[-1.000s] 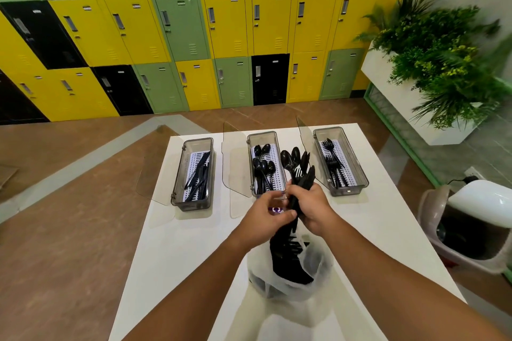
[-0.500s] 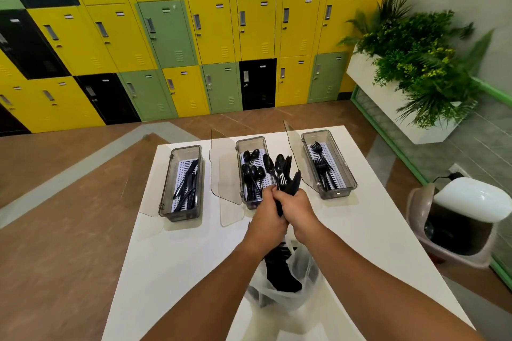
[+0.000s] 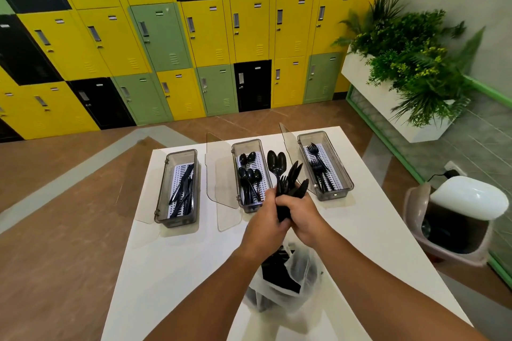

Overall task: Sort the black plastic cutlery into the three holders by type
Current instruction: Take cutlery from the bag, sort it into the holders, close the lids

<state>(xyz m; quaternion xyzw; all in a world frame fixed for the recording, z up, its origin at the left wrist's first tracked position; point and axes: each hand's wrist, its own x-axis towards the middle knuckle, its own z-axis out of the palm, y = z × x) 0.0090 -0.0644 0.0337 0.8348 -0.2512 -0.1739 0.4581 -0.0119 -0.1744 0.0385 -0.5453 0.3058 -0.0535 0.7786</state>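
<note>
A white tabletop was seen from above. Three clear oblong holders stood side by side near its far edge, with their lids hinged open.

At left, the knife holder held black plastic knives lying lengthwise. In the middle, the spoon holder held spoons with their bowls toward the far end.

Just right of it, the left hand and right hand met around a bundle of mixed black cutlery. The fingers of both hands were curled tight on the handles. The bundle was raised off the tabletop, between the spoon holder and the fork holder. It hung above a thin plastic bag holding more cutlery.

The smooth pieces were packed together. Drawing one out would likely drag its neighbours loose, so they could drop onto the tabletop or into the wrong holder. The fanned tips also stood close to the fork holder's open lid and could knock it.

The bundle's long axis ran away from the person, handles down in the fists and heads up toward the far edge. The spoon bowls were highest. The fork tines and knife blades splayed lower and to the right.

At right, the forks lay lengthwise in their holder, tines toward the far end.
</note>
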